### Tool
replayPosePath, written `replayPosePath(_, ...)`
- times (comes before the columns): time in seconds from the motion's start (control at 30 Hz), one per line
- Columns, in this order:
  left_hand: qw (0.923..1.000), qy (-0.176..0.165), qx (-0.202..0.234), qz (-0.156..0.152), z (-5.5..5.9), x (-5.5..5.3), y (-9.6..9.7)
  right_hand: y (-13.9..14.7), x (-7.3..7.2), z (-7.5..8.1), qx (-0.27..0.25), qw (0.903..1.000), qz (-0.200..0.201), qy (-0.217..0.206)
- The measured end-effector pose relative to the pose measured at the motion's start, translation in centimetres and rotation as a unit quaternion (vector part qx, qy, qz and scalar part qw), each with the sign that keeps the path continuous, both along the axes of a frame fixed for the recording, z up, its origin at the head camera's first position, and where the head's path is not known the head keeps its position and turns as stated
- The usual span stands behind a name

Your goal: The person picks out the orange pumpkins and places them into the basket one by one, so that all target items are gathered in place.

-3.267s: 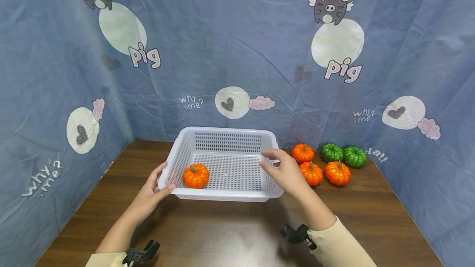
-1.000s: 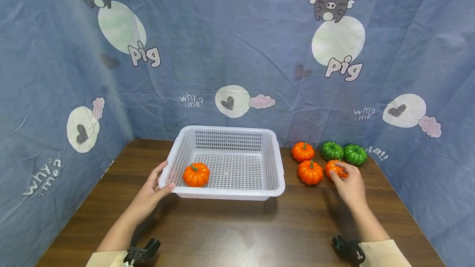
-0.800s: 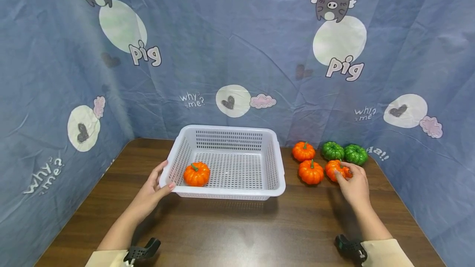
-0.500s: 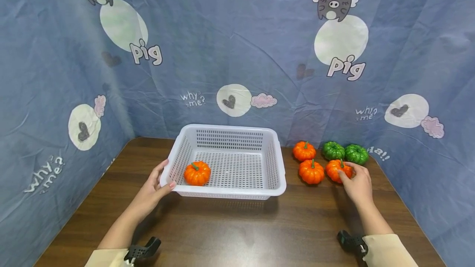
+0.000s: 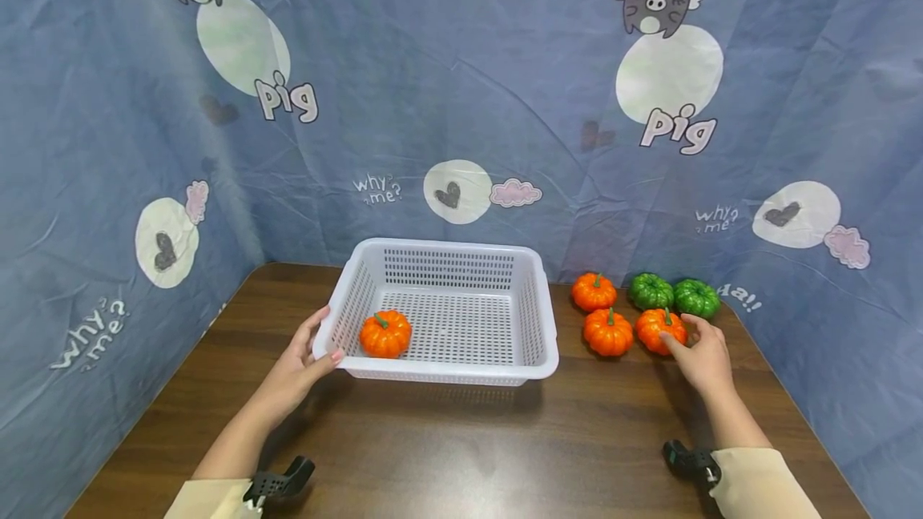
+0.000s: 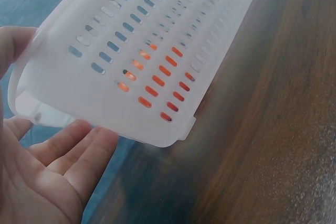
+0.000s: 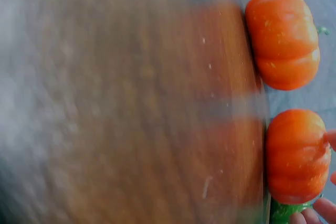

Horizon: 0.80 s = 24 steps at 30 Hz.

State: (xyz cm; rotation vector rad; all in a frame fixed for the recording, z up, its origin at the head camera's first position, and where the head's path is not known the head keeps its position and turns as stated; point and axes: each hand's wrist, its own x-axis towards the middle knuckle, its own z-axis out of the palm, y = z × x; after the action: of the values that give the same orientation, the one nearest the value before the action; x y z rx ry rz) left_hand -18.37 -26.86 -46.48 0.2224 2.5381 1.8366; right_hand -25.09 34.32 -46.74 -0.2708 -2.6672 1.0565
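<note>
My left hand (image 5: pixel 297 365) grips the near left corner of a white plastic basket (image 5: pixel 447 372), thumb over the rim and fingers outside it. In the left wrist view, those fingers (image 6: pixel 86 156) lie along the basket's rim. One orange pumpkin (image 5: pixel 385 334) sits in the basket's near left part and shows through the slots. At the right, my right hand (image 5: pixel 705 360) holds an orange pumpkin (image 5: pixel 658 327) on the table, thumb on its near side and fingers around its right side. In the right wrist view this pumpkin (image 7: pixel 296 156) has fingertips at its edge.
Left of the held pumpkin are two more orange pumpkins, a near one (image 5: pixel 608 333) and a far one (image 5: pixel 594 292). Behind it stand two green pumpkins, left (image 5: pixel 651 291) and right (image 5: pixel 696 298). A blue printed cloth (image 5: pixel 461 86) rises behind the brown wooden table (image 5: pixel 461 447).
My right hand has gone from the basket's right side to the front right pumpkin, and its fingers have shifted to that pumpkin's right side. My left hand has stayed on the basket.
</note>
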Motion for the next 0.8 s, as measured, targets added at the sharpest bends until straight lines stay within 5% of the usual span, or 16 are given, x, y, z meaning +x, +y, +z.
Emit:
replayPosePath(0.43, 0.9998, 0.005, 0.020, -0.007, -0.1, 0.1, 0.0, 1.0, -0.2, -0.2, -0.011, 0.9972, 0.058, -0.046)
replayPosePath(0.8, 0.9999, 0.004, 0.007, -0.006, 0.0, 0.0, 0.0, 1.1, 0.1, 0.2, -0.018, 0.9961, 0.066, -0.056)
